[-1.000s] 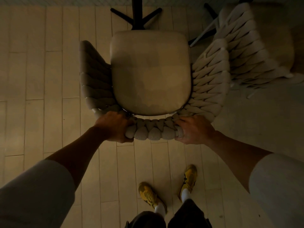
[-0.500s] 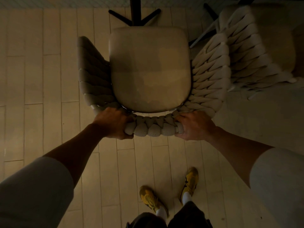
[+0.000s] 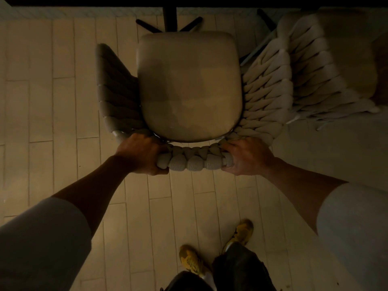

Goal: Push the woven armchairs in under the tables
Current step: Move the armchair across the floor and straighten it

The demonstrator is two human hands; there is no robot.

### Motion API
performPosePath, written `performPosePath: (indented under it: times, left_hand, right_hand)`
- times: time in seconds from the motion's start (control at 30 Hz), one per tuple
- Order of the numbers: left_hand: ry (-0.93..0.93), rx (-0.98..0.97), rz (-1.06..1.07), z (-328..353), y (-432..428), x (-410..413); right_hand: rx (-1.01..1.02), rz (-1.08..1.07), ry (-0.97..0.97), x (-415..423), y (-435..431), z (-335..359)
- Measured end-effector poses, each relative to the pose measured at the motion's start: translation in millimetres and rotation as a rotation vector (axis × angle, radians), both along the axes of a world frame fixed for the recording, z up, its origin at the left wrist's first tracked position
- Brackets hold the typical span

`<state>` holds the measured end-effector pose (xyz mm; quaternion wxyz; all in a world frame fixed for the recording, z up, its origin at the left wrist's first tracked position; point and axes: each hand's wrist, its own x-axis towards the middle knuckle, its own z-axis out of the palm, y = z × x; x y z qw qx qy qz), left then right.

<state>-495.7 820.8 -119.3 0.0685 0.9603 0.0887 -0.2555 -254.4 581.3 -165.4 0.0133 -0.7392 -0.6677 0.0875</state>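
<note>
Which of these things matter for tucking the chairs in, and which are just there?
Part of the job:
woven armchair, its backrest gripped by left hand and right hand
table
second armchair

Just there:
plank floor
yellow shoes

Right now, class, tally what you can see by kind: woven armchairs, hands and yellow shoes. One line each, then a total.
Woven armchairs: 2
Hands: 2, left hand and right hand
Yellow shoes: 2
Total: 6

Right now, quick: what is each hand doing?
Left hand: closed, gripping the back rail of the woven armchair.
Right hand: closed, gripping the same back rail at its other end.
</note>
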Motion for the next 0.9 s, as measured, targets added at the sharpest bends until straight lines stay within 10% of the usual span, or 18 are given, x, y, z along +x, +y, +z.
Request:
performPosePath:
  times: [0.9]
  left_hand:
    - [0.112,0.023,0.042,1,18,30]
  right_hand:
    - [0.03,0.019,-0.007,22,20,5]
